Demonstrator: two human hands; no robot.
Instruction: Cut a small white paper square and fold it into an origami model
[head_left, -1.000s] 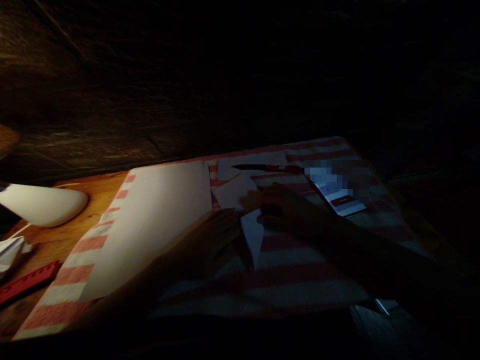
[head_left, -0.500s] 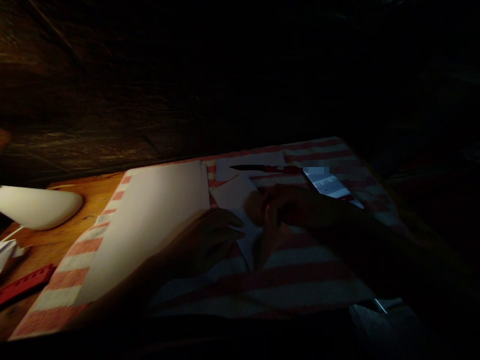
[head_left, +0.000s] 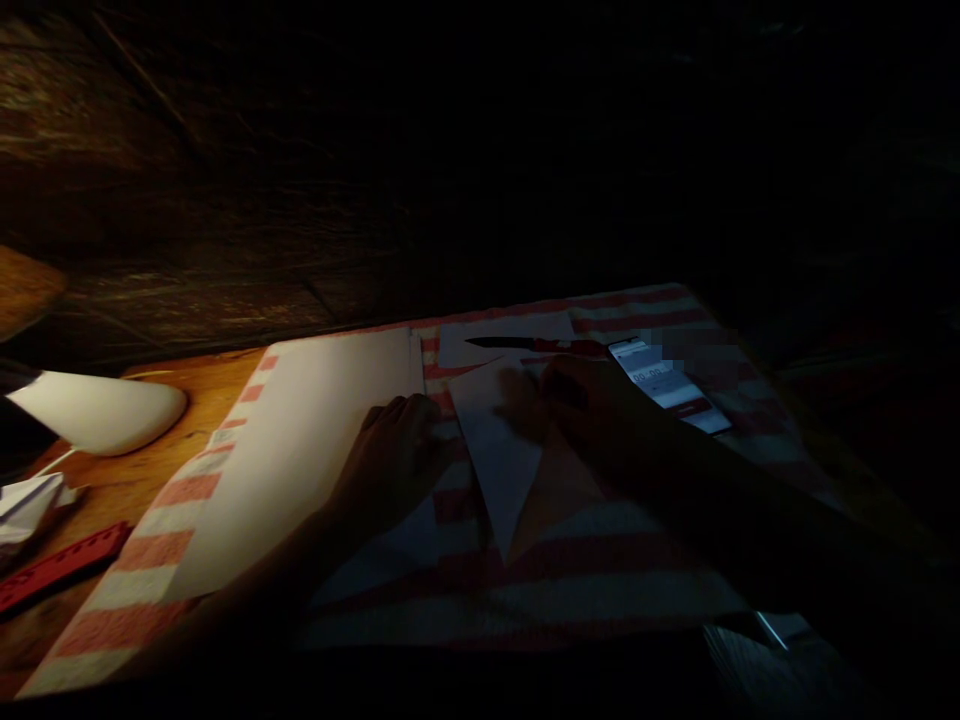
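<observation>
A white piece of paper [head_left: 495,440] stands on the striped cloth with its pointed corner toward me, partly in shadow. My right hand [head_left: 581,400] has its fingers closed together at the paper's right side and seems to pinch it, though the dark hides the exact contact. My left hand [head_left: 397,450] rests over the right edge of a large white sheet [head_left: 300,450], fingers curled in; whatever lies under them is hidden. Beyond the right hand lies a knife [head_left: 525,344] with a dark blade and red handle, across another white paper [head_left: 487,328].
Beside the knife handle a lit phone [head_left: 660,380] shows a timer. The red-and-white striped cloth [head_left: 180,550] covers much of the wooden table [head_left: 217,385]. On the left are a white lamp [head_left: 112,410], crumpled paper [head_left: 30,505] and a red strip-like object [head_left: 67,565].
My left hand has drawn back slightly to the left, and its stretched fingers have curled in. The right hand stays at the paper, whose pointed shape now shows more. The view has shifted a little.
</observation>
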